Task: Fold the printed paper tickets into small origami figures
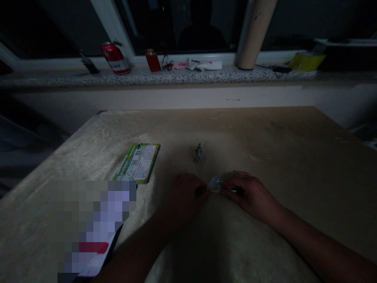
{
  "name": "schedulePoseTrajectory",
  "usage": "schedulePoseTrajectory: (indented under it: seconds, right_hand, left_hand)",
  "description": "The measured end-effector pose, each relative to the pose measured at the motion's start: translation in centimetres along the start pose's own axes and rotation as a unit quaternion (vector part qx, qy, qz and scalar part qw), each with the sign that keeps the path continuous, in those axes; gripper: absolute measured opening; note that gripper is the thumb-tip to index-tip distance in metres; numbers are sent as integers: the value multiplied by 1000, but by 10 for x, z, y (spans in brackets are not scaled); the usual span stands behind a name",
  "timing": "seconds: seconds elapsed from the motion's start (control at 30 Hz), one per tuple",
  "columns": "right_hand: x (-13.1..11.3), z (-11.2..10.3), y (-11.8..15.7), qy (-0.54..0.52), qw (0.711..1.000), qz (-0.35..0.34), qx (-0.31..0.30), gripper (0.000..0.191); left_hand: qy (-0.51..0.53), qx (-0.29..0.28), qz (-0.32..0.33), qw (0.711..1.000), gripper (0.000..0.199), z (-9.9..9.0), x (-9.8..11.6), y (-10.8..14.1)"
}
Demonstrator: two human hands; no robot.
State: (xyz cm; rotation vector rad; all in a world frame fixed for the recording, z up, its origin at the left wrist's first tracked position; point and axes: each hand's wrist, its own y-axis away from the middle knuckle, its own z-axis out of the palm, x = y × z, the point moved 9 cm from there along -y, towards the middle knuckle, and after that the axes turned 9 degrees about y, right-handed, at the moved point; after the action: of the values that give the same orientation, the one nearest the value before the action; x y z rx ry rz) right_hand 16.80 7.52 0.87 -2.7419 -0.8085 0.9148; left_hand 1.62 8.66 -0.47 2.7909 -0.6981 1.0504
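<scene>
Bench: a pale-topped bench (282, 141) fills most of the view, its far edge running below the windowsill (176, 77).
Printed piece: a small folded-looking printed piece (215, 184) is between the two hands, near the middle of the bench, well in from the left and right edges; the dim light hides its folds.
Left hand: the left hand (188, 192) has its fingers closed narrowly on the piece's left end.
Right hand: the right hand (249, 190) pinches the right end, thumb and forefinger brought together there.
Crumpled bit: a small green-and-white bit (199, 153) sits apart from both hands, closer to the far edge.
Green pack: a flat green-bordered pack (138, 163) with printed panels lies toward the left edge.
Pale slab: a flat pale object (96, 264), mostly masked by pixelation, lies toward the near left corner, beside the left forearm.
Windowsill: a red can (116, 59), a small red container (153, 61) and a brown tube (255, 37) stand upright or slightly tilted beyond the far edge.
</scene>
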Motion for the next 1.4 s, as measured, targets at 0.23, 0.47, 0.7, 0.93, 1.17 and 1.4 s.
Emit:
schedulePoseTrajectory:
  seconds: [0.23, 0.47, 0.7, 0.93, 1.17, 1.4]
  right_hand:
    - [3, -7, 2, -5, 1000, 4, 5, 10]
    - [5, -5, 1, 36, 999, 10, 1, 14]
    - [11, -1, -4, 33, 998, 49, -30, 13]
    - [15, 2, -6, 34, 996, 71, -47, 15]
    - [16, 4, -7, 44, 994, 86, -56, 16]
    - [16, 7, -9, 67, 989, 104, -78, 14]
  left_hand:
    - [-13, -32, -5, 999, 17, 2, 4, -2]
    - [-21, -16, 8, 1000, 19, 1, 8, -2]
    - [-42, -16, 29, 999, 17, 4, 15, -4]
    - [-76, -29, 30, 996, 21, 9, 17, -11]
    - [-90, -32, 40, 995, 22, 12, 16, -10]
    - [-106, -29, 29, 994, 21, 12, 17, -13]
